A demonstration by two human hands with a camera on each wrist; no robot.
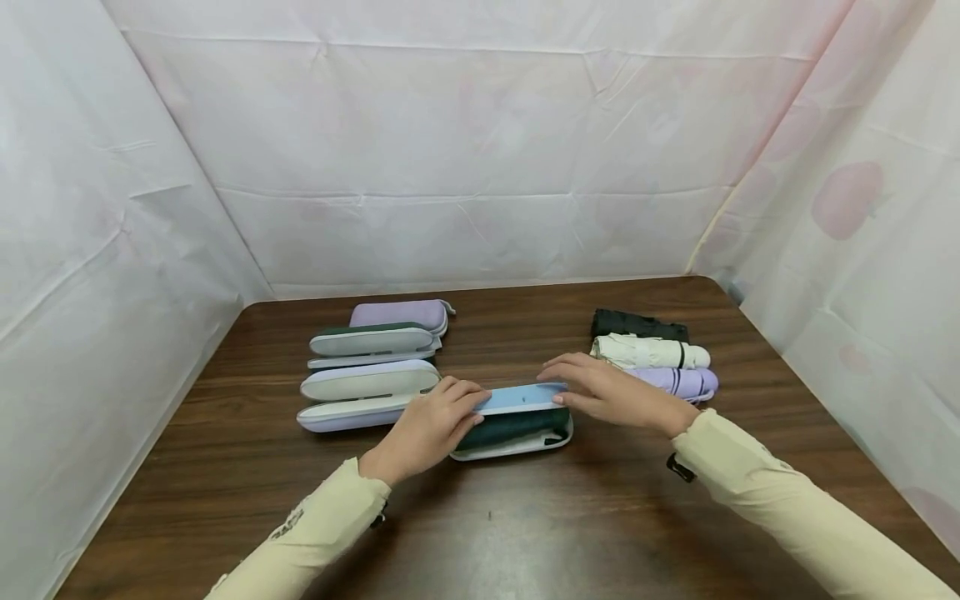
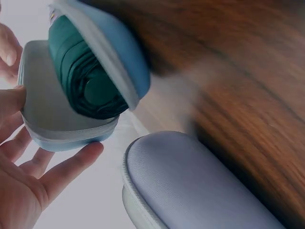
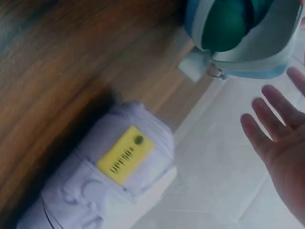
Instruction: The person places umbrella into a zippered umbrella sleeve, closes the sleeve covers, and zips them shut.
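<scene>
A light blue zip case [image 1: 525, 400] stands open in the middle of the table, its lid raised. Inside lies a folded dark green umbrella [image 1: 498, 431], whose round end faces the left wrist camera. My left hand [image 1: 432, 423] grips the left end of the lid, thumb on the rim and fingers behind it, as the left wrist view shows. Around the lid's right end is my right hand [image 1: 609, 393]. Its fingers [image 3: 274, 119] are spread and fairly straight in the right wrist view, with a small gap from the case there.
To the left sit open lavender [image 1: 375, 383] and dark green [image 1: 375, 340] cases, with a shut purple case [image 1: 397, 313] behind. At right lie folded black [image 1: 637, 323], white [image 1: 652, 352] and lavender [image 1: 678, 382] umbrellas. White sheeting [image 1: 465, 158] hangs behind the table.
</scene>
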